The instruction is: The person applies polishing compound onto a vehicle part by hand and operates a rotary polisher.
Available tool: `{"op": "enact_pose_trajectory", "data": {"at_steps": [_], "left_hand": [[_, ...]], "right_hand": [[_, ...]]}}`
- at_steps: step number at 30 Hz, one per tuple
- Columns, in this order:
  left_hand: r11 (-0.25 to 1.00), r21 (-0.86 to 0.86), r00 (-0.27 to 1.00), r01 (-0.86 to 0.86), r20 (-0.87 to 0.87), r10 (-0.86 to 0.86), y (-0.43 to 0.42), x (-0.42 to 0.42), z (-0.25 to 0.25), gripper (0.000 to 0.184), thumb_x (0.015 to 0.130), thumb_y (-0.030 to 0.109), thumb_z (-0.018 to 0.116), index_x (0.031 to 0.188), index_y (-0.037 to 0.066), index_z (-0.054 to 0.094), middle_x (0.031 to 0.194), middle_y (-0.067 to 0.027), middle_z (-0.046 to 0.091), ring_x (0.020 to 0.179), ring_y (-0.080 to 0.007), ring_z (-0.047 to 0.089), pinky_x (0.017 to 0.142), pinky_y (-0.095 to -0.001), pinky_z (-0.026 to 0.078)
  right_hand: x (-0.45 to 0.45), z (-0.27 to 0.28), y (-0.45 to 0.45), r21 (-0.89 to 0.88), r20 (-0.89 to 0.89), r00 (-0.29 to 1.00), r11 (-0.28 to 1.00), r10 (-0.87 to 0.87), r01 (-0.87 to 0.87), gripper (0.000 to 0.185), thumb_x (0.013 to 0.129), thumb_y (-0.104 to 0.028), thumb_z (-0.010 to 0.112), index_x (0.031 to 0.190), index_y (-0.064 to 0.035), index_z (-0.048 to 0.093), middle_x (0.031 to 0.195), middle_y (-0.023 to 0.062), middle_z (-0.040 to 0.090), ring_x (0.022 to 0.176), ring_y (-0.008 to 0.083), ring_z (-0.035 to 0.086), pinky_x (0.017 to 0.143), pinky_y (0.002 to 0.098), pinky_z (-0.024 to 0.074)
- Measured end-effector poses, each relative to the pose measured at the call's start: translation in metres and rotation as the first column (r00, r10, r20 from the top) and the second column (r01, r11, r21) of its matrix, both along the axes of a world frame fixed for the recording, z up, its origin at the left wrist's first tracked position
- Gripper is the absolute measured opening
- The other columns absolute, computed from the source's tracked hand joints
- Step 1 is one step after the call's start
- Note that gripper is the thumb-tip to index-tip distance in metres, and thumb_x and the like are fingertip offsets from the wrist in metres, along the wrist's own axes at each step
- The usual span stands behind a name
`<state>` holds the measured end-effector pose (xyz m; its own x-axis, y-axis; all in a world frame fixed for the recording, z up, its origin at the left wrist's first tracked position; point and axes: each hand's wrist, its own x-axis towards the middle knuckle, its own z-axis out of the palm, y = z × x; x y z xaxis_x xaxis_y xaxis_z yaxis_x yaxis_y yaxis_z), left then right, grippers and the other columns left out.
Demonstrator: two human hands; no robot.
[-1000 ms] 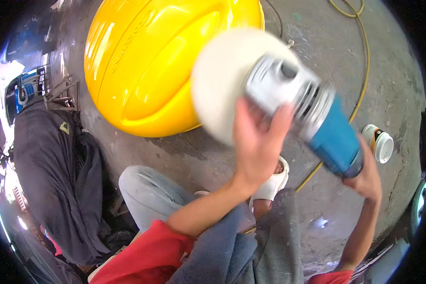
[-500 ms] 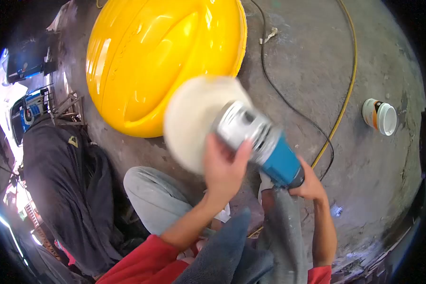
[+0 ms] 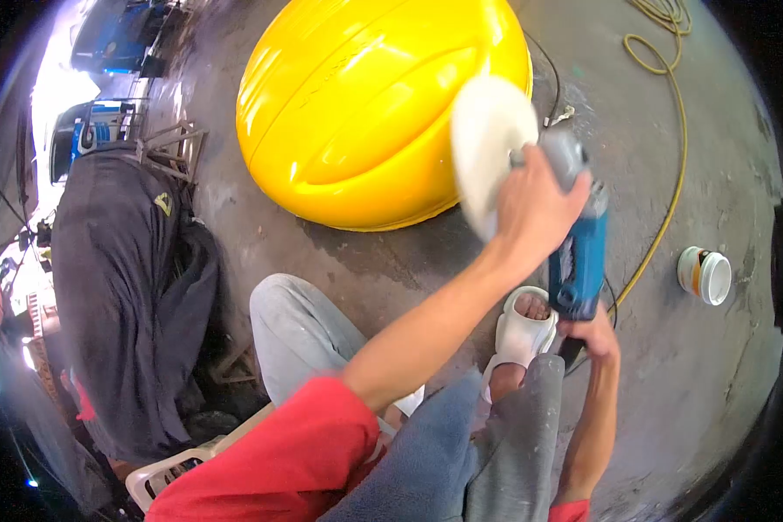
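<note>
A blue and grey electric polisher [image 3: 580,257] with a round white buffing pad [image 3: 489,152] is held up between my two hands. My left hand [image 3: 531,202] wraps round the grey head just behind the pad. Down at the back end, my right hand [image 3: 595,334] grips the rear of the blue body; its fingers are partly hidden. The pad is tilted and blurred, overlapping the right side of a large glossy yellow moulded shell [image 3: 357,130] on the floor. I cannot tell whether pad and shell touch.
A yellow hose [image 3: 683,165] runs along the concrete floor [image 3: 635,409] at right, near a white tub [image 3: 705,276]. A dark cloth [image 3: 117,296] covers something at left, beside a wooden stand [image 3: 172,143]. A blue towel [image 3: 418,452] lies on my lap.
The polisher has swung more upright, its pad turning edge-on and moving right along the shell. Both hands have kept their hold. The whole view has shifted too.
</note>
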<state>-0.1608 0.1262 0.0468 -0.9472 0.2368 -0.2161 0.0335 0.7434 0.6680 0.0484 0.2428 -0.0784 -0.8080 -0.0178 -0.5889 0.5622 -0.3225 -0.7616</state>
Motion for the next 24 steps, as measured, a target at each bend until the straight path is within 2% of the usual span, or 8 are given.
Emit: {"op": "enact_pose_trajectory", "data": {"at_steps": [4,8,10,12,14,16,22,24], "left_hand": [[0.9,0.407,0.987,-0.154,0.095,0.126,-0.08,0.058,-0.013,0.049,0.085,0.032,0.069,0.108,-0.005,0.046,0.092,-0.0218,0.067,0.082,-0.0362,0.068,0.074,-0.0466,0.053],[0.737,0.508,0.892,-0.446,0.189,0.41,-0.148,0.102,-0.006,0.045,0.096,0.029,0.057,0.122,-0.005,0.047,0.124,-0.0165,0.055,0.11,-0.0236,0.055,0.099,-0.0369,0.042],[0.534,0.47,0.707,-0.703,0.38,0.596,-0.199,0.12,-0.026,0.05,0.1,0.037,0.047,0.127,-0.005,0.046,0.13,-0.0168,0.051,0.118,-0.0236,0.05,0.106,-0.0361,0.035],[0.198,0.536,0.523,-0.821,0.564,0.64,-0.221,0.122,-0.02,0.06,0.1,0.051,0.038,0.133,0.0,0.046,0.131,-0.0106,0.054,0.119,-0.025,0.052,0.102,-0.0374,0.041],[0.244,0.613,0.61,-0.752,0.506,0.609,-0.249,0.125,-0.011,0.058,0.1,0.05,0.038,0.132,0.003,0.049,0.129,-0.0087,0.055,0.116,-0.0264,0.055,0.101,-0.0384,0.042],[0.18,0.627,0.577,-0.758,0.515,0.634,-0.252,0.125,0.005,0.056,0.101,0.047,0.037,0.131,0.001,0.049,0.125,-0.0093,0.057,0.113,-0.0238,0.057,0.099,-0.0373,0.043],[0.869,0.373,0.937,-0.326,0.251,0.244,-0.193,0.081,0.071,0.044,0.099,0.031,0.048,0.126,-0.003,0.05,0.106,-0.0114,0.063,0.099,-0.0212,0.06,0.092,-0.0345,0.047],[0.939,0.311,0.96,-0.147,0.274,0.059,-0.196,0.066,0.076,0.042,0.096,0.026,0.054,0.127,-0.003,0.05,0.096,-0.0112,0.067,0.092,-0.0223,0.064,0.087,-0.035,0.05]], "right_hand": [[0.034,0.0,-0.029,0.245,-0.084,0.989,0.965,0.119,-0.095,0.065,0.059,-0.007,0.075,0.121,0.0001,0.053,0.107,0.0061,0.063,0.097,0.0156,0.059,0.088,0.0306,0.0461],[0.003,0.061,-0.064,0.546,-0.177,0.935,0.821,0.308,-0.167,0.077,0.064,-0.012,0.077,0.133,-0.0051,0.044,0.108,0.0181,0.065,0.104,0.0305,0.063,0.091,0.0377,0.0468],[-0.013,0.082,-0.082,0.578,0.249,0.818,0.598,0.518,-0.555,0.079,0.065,-0.011,0.076,0.137,-0.0148,0.041,0.106,0.0249,0.064,0.102,0.042,0.062,0.088,0.0452,0.0482],[-0.019,0.075,-0.104,0.642,0.011,0.815,0.62,0.579,-0.45,0.078,0.066,-0.009,0.074,0.136,-0.0247,0.042,0.103,0.0263,0.063,0.098,0.047,0.06,0.088,0.0506,0.047],[-0.034,0.084,-0.112,0.436,0.131,0.726,0.619,0.675,-0.654,0.081,0.066,-0.018,0.081,0.136,-0.017,0.041,0.113,0.0252,0.06,0.104,0.0452,0.058,0.09,0.0492,0.046],[-0.049,0.108,-0.115,0.505,-0.156,0.656,0.63,0.738,-0.589,0.092,0.06,-0.03,0.088,0.136,-0.0082,0.04,0.126,0.024,0.053,0.114,0.0443,0.053,0.095,0.0475,0.0439],[-0.069,0.134,-0.115,0.478,-0.302,0.712,0.746,0.635,-0.463,0.109,0.05,-0.038,0.095,0.134,0.0028,0.04,0.137,0.0209,0.048,0.126,0.0275,0.05,0.105,0.0393,0.0393],[-0.048,0.12,-0.089,0.012,-0.033,0.976,0.977,0.215,-0.215,0.109,0.049,-0.035,0.095,0.134,0.0037,0.041,0.131,0.0172,0.053,0.119,0.0244,0.054,0.101,0.0395,0.0428]]}}
